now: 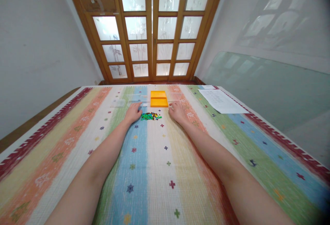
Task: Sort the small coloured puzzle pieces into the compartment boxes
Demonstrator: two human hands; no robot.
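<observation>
A small pile of tiny toy-brick-like pieces (151, 116), mostly green with some brown, yellow and white, lies on the striped cloth. My left hand (133, 112) rests just left of the pile, thumb close to its edge and fingers apart, holding nothing visible. To the right, my right hand (177, 111) sits on the cloth with fingers loosely bent and nothing visible in them. Between and beyond the hands lies an orange box (159, 103), opened flat into two shallow halves; the right fingertips are close to its near right corner.
A clear plastic case (118, 103) stands left of my left hand, and more faint transparent trays lie behind it and beside the orange box. Printed paper sheets (220, 101) lie at the far right. Beyond the striped tablecloth (157, 170) are wooden glazed doors (152, 29).
</observation>
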